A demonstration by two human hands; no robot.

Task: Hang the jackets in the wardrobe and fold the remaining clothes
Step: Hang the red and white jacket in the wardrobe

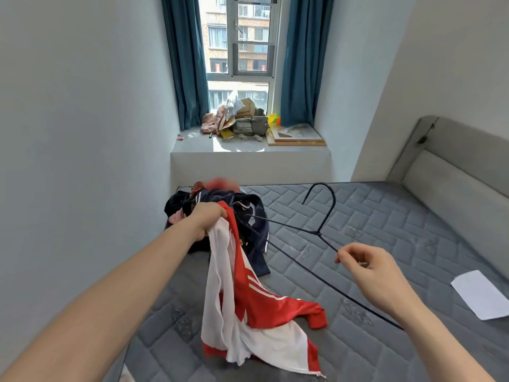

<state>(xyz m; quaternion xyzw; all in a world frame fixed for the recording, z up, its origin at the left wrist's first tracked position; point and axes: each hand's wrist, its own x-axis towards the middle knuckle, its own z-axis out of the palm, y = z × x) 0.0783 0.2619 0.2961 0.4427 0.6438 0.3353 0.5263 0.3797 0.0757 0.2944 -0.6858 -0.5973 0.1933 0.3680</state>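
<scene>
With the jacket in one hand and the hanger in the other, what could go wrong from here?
1. The right hand only pinches the thin hanger at one end, so it may twist or slip when the jacket's weight comes on it.
2. The left hand holds the red and white jacket bunched, its lining showing; finding the shoulder openings may be hard.
3. The hanger's far end lies close to the dark clothes and may snag them.
</scene>
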